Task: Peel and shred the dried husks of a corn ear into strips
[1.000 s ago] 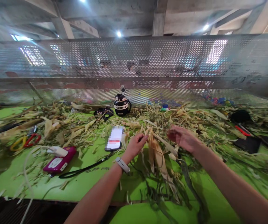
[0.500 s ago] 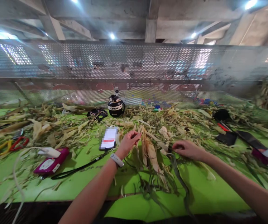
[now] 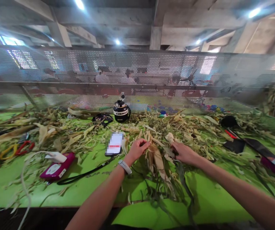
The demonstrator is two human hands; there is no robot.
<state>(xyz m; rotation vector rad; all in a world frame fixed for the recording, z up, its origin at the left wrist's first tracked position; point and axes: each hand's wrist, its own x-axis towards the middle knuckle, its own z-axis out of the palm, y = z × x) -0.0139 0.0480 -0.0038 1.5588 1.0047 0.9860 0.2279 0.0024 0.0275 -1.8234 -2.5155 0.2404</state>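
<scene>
My left hand (image 3: 138,149) pinches the upper end of a bundle of dry corn husks (image 3: 158,158), thumb and forefinger pressed together. The bundle's tan leaves hang toward the table's front edge, with thin greenish strands tangled below. My right hand (image 3: 182,154) is just right of the bundle, fingers closed around the end of a pale husk strip (image 3: 161,142); the exact grip is partly hidden. A pale crumpled husk piece (image 3: 169,137) lies just beyond its fingertips. Under my right hand a long dark green strip (image 3: 182,179) trails to the front edge.
Husk scraps cover much of the green table (image 3: 91,195). A phone (image 3: 114,144), a magenta power bank (image 3: 57,167) with a white cable, and scissors (image 3: 25,147) are on the left. Behind stand a black bottle (image 3: 121,112) and a perforated metal screen (image 3: 142,73). A black strap (image 3: 259,147) lies right.
My right hand has moved left, up to the husk strip beside the bundle. My left hand keeps its pinch. The whole view has shifted slightly.
</scene>
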